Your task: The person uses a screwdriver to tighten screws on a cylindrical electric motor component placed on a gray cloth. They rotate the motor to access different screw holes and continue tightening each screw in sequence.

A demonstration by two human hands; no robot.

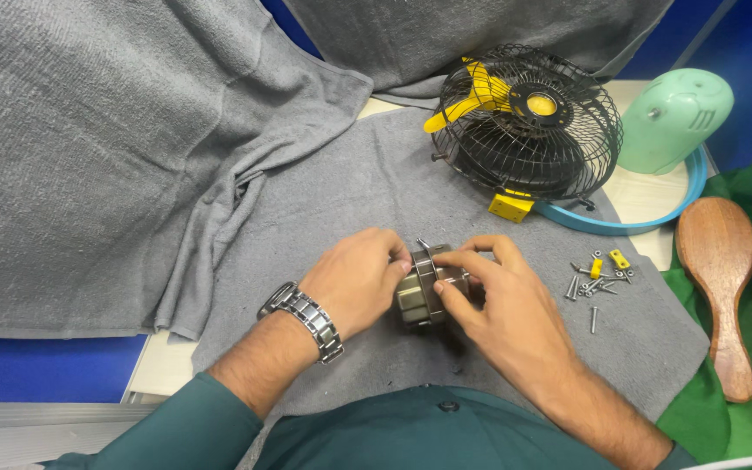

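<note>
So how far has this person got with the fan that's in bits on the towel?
Well into it. The mint-green housing is already off and sits behind the caged fan, and loose screws lie piled on the grey towel. Right now the left hand and right hand both grip the small metal motor. Blades and cage remain together, and nothing is reassembled.

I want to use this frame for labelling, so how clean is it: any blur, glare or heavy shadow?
Head view: even, soft light, with only faint shadow under the hands; left hand, right hand and the small motor between them look sharp; the loose screws are small but distinct; no glare on the fan cage; straight edges bow slightly towards the frame's borders.
</note>
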